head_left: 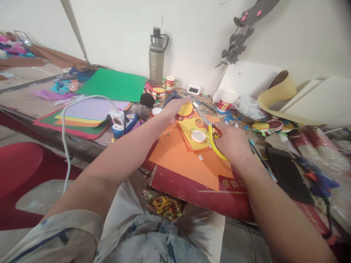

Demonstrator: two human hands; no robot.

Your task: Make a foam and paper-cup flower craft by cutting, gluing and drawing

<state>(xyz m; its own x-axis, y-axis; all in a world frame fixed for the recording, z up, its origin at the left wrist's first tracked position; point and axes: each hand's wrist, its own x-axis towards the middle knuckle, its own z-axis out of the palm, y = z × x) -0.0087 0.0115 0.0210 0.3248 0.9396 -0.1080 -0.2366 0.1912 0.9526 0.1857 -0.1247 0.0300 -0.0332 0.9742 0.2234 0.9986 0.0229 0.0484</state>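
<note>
My left hand (pixel 175 110) is closed around a small round piece with a yellow face (pixel 185 109) and a red rim. In my right hand (pixel 233 140) is a pair of scissors (pixel 212 140) with yellow handles, its blades pointing up and left toward the yellow piece. A small white bit shows by the blade tips. Below both hands lie yellow paper sheets (pixel 186 130) and, under them, orange paper (pixel 189 164). A white round lid (pixel 198 136) rests on the yellow paper, and a white scrap (pixel 201 157) on the orange.
Coloured sheets (pixel 115 84) and a power strip (pixel 123 126) with a white cable lie left. A bottle (pixel 156 58), small clock (pixel 193 90) and paper cups (pixel 227 101) stand at the back. A phone (pixel 287 171) and a blue glue gun (pixel 318 179) lie right.
</note>
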